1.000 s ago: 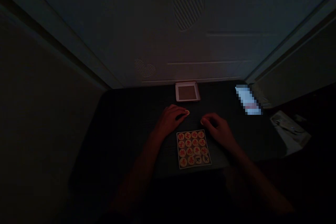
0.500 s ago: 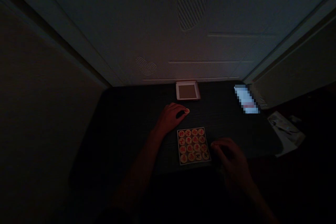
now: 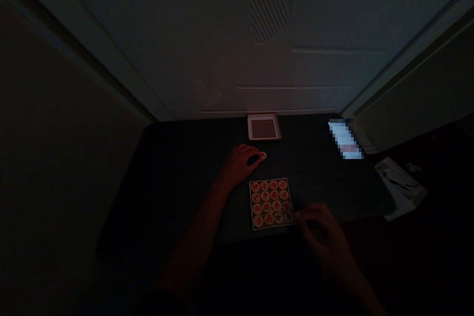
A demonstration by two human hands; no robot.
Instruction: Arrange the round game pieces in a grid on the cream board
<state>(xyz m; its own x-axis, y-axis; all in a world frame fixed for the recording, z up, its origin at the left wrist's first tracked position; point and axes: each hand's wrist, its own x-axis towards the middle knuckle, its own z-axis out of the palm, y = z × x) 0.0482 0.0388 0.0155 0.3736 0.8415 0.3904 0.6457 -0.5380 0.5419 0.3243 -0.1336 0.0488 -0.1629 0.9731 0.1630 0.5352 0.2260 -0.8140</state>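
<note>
A square tray [image 3: 254, 225] of round pale game pieces with red and dark marks lies near the front of a dark table [image 3: 177, 173]. My left hand [image 3: 240, 164] rests on the table beyond the tray, its fingers curled and pinching one pale round piece [image 3: 262, 156]. My right hand [image 3: 320, 232] is at the tray's near right corner, its fingertips touching a piece there. The room is very dark, so the right fingers are hard to make out.
An empty square box lid [image 3: 263, 127] sits at the table's far edge against a pale wall. A blurred bright object [image 3: 345, 139] lies at the far right, and a pale plastic bag [image 3: 400, 187] hangs off the right edge.
My right hand has pulled back from beyond the tray's far right corner to its near right corner. My left hand has stayed put with its piece.
</note>
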